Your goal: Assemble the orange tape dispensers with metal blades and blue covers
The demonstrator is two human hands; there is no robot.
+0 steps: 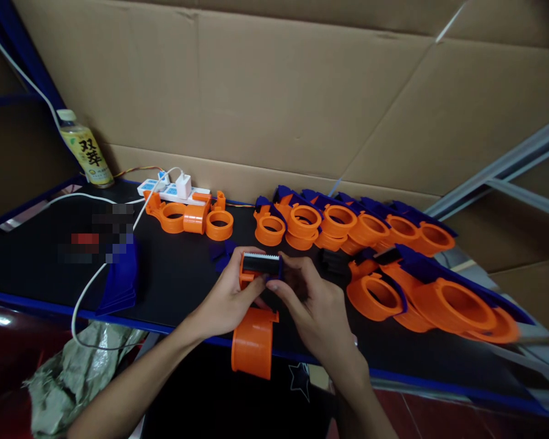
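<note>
Between my two hands is an orange tape dispenser (252, 342) with a black roller and a white toothed blade at its top end. Its round orange hub hangs down past the table's front edge. My left hand (231, 292) grips the orange frame from the left, thumb across the front. On the other side my right hand (308, 299) pinches the dark blue side piece by the roller. Just behind the left fingers lie small blue parts (222, 255). Black roller-like parts (335, 262) lie right of my right hand.
Assembled orange and blue dispensers (341, 221) stand in rows at the right. Loose orange bodies (172, 219) sit near a white power strip (201, 195). Stacked blue plates (119, 280), a white cable (88, 292) and a drink bottle (89, 152) are at the left. Cardboard (265, 91) walls the back.
</note>
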